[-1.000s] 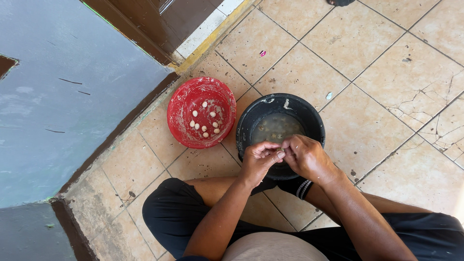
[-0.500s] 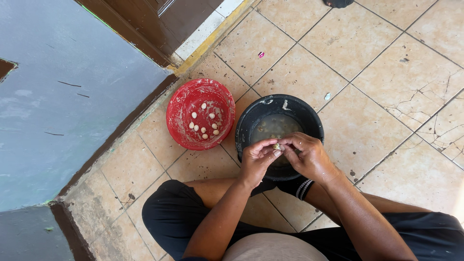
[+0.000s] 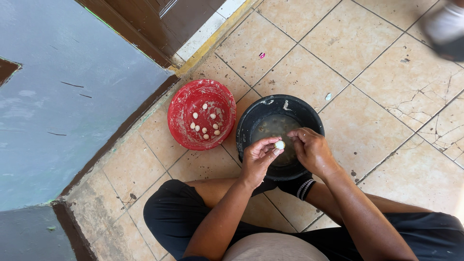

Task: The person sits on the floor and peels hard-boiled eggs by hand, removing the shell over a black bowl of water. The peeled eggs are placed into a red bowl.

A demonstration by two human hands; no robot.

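While hands peel over black bucket (image 3: 251,126), perhaps water-filled, red bowl (image 3: 180,126) holds white pieces (image 3: 205,123).

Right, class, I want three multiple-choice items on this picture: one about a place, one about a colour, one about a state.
1. Where does the red bowl stand relative to the black bucket?
A. At its left, beside it
B. Inside it
C. Stacked on top of it

2. What colour is the small round piece held between the hands?
A. Green
B. Whitish
C. Blue

3. How does the left hand stand with that piece?
A. Flat on the floor, far from it
B. Fingertips pinched on it over the bucket
C. Resting inside the red bowl

Answers:
1 A, the bowl sits on the tiles, rims nearly touching.
2 B, it looks pale like the pieces lying in the red bowl.
3 B, the fingertips close on it, with the right hand next to it.
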